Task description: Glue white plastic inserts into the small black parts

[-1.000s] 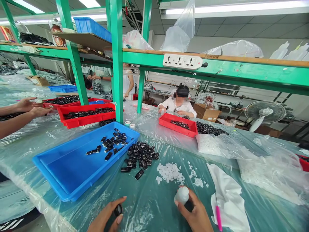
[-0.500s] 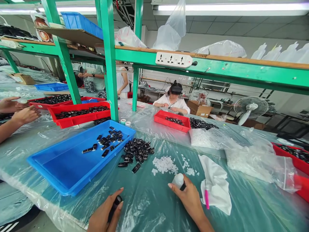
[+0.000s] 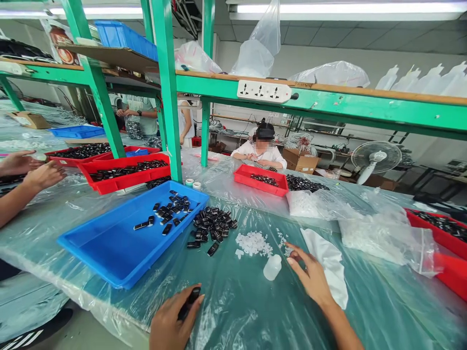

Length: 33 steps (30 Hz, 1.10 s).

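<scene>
Left hand [image 3: 171, 323] grips a glossy black oblong piece [image 3: 188, 303]; right hand [image 3: 310, 274] spread wide beside a white plastic bottle [image 3: 272, 267].

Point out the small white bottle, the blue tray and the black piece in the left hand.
white bottle [image 3: 272, 268], head view, middle of its body.
blue tray [image 3: 109, 245], head view, bare floor of the tray.
black piece [image 3: 190, 301], head view, middle of its visible length.

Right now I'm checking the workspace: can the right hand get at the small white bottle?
Probably yes: the right hand is open just beside the small white bottle, with nothing between them.
</scene>
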### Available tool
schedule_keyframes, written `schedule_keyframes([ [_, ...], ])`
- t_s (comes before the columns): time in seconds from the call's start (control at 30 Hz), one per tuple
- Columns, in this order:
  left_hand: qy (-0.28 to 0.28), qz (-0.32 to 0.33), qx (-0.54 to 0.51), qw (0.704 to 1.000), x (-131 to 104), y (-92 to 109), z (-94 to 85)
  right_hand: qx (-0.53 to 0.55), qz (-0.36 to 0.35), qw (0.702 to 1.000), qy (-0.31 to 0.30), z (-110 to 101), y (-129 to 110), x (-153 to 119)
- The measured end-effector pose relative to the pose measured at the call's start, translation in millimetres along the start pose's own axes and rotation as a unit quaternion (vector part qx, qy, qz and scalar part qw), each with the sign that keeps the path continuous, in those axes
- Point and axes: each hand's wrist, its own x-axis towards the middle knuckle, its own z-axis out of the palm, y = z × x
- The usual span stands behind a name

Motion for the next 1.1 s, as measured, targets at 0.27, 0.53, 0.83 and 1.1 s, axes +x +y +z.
schedule_keyframes([
  [0.27,-0.033,-0.033,0.055,0.997,2,-1,-1.4,-0.108,0.009,0.994,-0.002,-13,24,6],
  [0.53,-0.006,-0.059,0.024,0.998,0,11,-5.4,-0.164,-0.025,0.985,-0.044,-13,22,10],
  [0.83,-0.003,-0.047,-0.015,0.999,-1,8,-2.8,-0.12,-0.006,0.991,-0.055,-8,29,10],
  [1.1,0.007,-0.043,-0.025,0.999,0,5,-4.4,0.041,-0.077,0.992,-0.086,25,3,1],
])
